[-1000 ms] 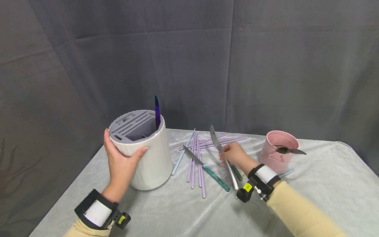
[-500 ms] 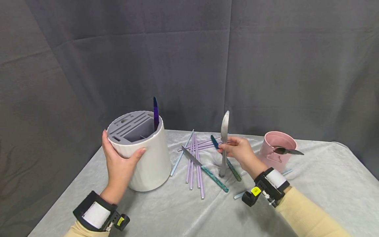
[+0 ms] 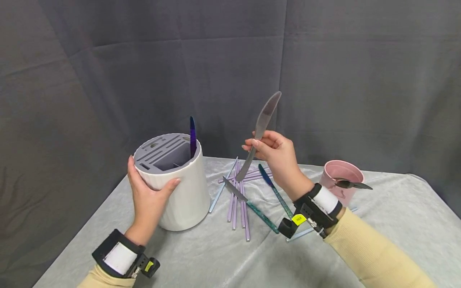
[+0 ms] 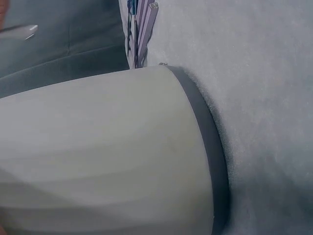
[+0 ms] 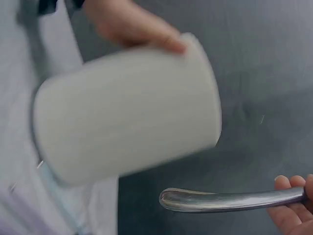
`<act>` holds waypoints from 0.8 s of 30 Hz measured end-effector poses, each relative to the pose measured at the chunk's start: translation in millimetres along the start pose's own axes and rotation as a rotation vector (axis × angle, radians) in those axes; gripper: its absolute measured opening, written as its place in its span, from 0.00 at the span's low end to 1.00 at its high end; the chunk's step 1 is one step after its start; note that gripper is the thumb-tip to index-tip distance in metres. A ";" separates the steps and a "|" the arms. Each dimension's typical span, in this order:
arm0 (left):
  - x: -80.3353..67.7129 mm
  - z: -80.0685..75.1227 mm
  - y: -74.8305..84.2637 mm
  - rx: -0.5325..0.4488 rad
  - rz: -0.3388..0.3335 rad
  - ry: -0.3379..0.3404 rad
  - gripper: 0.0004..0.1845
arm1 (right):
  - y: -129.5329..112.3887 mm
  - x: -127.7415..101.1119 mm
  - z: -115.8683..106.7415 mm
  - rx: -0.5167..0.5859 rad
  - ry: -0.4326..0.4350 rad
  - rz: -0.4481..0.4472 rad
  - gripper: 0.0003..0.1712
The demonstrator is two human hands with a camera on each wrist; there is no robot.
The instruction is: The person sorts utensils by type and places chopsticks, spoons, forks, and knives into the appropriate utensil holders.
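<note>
Above the pale, velvety cloth (image 3: 223, 260), I see the right hand (image 3: 279, 160) pinching a smooth silver knife (image 3: 265, 116), blade tilted upward; the left hand (image 3: 149, 196) clasps the white cylindrical holder (image 3: 187, 200) near its slotted grey top (image 3: 163, 151).

In my right wrist view I see dim light, a shiny knife (image 5: 230, 201) and a blurry white pot (image 5: 127, 112).

free: air between silver knife (image 3: 264, 117) and white holder (image 3: 187, 200) | blocking: purple blade (image 3: 193, 138) — upright, right rim
</note>
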State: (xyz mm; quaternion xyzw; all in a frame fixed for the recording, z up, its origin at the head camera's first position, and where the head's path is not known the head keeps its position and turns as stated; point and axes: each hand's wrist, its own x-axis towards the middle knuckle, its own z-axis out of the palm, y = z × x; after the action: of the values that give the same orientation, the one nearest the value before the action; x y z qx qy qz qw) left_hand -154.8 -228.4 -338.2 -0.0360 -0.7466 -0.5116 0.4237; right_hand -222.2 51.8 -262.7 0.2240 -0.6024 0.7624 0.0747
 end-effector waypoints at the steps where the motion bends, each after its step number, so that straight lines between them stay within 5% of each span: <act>1: -0.1 0.4 0.3 -0.002 -0.003 -0.001 0.62 | -5.4 1.8 7.3 0.015 -0.005 -0.024 0.11; 12: 0.4 3.8 -0.3 -0.017 0.010 0.008 0.68 | -31.7 22.4 77.3 0.248 0.041 -0.249 0.10; 16: 0.6 4.4 0.3 -0.009 0.019 0.013 0.68 | -22.7 23.2 95.0 0.219 0.034 -0.280 0.11; 24: 1.8 7.5 -0.6 -0.002 0.036 0.016 0.70 | 1.5 25.2 112.5 0.058 -0.032 -0.203 0.10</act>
State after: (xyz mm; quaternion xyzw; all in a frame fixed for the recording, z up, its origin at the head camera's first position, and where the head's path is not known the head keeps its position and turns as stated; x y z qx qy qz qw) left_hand -160.7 -223.4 -338.3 -0.0459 -0.7421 -0.5048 0.4387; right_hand -216.9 -59.6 -233.6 0.2980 -0.5554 0.7644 0.1355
